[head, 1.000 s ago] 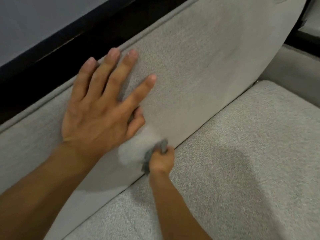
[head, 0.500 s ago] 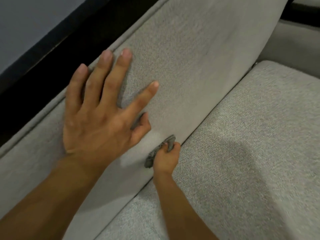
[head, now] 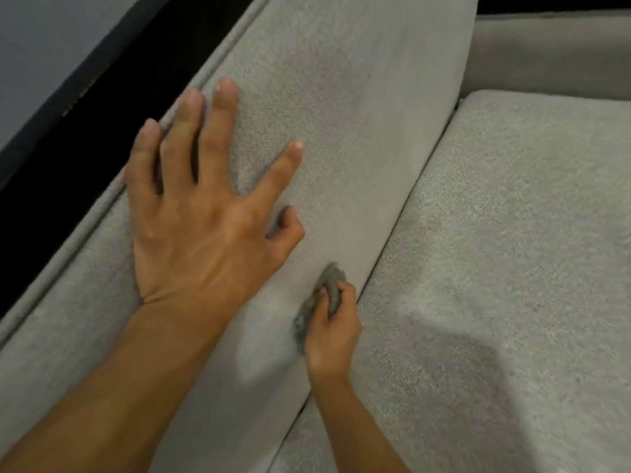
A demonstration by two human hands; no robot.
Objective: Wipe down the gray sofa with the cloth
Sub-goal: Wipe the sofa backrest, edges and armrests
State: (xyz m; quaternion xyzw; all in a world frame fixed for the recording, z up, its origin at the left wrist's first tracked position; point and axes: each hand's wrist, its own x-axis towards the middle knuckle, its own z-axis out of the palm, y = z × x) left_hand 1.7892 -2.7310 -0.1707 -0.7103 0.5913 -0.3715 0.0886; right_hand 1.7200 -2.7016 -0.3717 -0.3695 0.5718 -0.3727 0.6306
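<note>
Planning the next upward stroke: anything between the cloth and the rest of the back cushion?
The left hand lies spread on the back cushion, up-left of the cloth in the right hand. Further right, nothing visible blocks.

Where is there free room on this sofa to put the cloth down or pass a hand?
The seat cushion is bare to the right of the right hand. The back cushion is bare above and to the right of the left hand. It is crowded low on the back cushion by the seam, where the left hand presses flat and the right hand grips the cloth.
</note>
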